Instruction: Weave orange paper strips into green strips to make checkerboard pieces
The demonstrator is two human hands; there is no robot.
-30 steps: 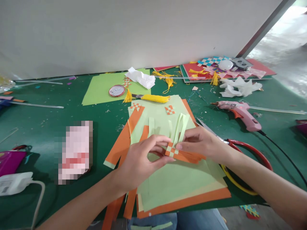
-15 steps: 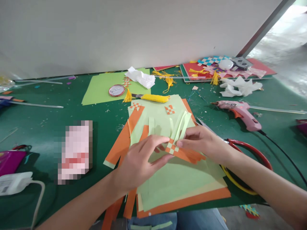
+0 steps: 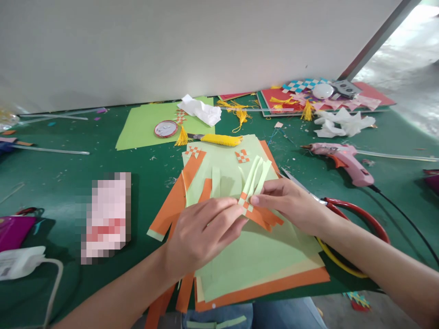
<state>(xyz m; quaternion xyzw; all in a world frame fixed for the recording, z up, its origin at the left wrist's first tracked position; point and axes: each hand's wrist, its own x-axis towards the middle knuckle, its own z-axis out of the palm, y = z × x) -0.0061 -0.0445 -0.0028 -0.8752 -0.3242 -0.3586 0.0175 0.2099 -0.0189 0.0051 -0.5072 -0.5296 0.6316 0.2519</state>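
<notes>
A small woven piece of orange and light green paper strips (image 3: 249, 206) sits between my two hands, above a stack of light green and orange paper sheets (image 3: 254, 260). My left hand (image 3: 202, 230) pinches the woven piece from the left with closed fingers. My right hand (image 3: 288, 203) grips it from the right, thumb on top. Light green strip ends (image 3: 255, 176) fan upward from the weave, and orange strip ends (image 3: 269, 218) trail to the right under my right hand.
A pink glue gun (image 3: 343, 157) lies to the right, and red-handled scissors (image 3: 356, 224) under my right wrist. A yellow knife (image 3: 219, 140), a tape roll (image 3: 166, 129), a green sheet (image 3: 144, 128), tissues and finished weaves lie further back on the green table (image 3: 68, 169). A white charger (image 3: 20, 262) sits at the left.
Both hands have closed in on the woven piece and raised it slightly. My left fingers have flattened against its left edge, and the green strips now bunch closer together.
</notes>
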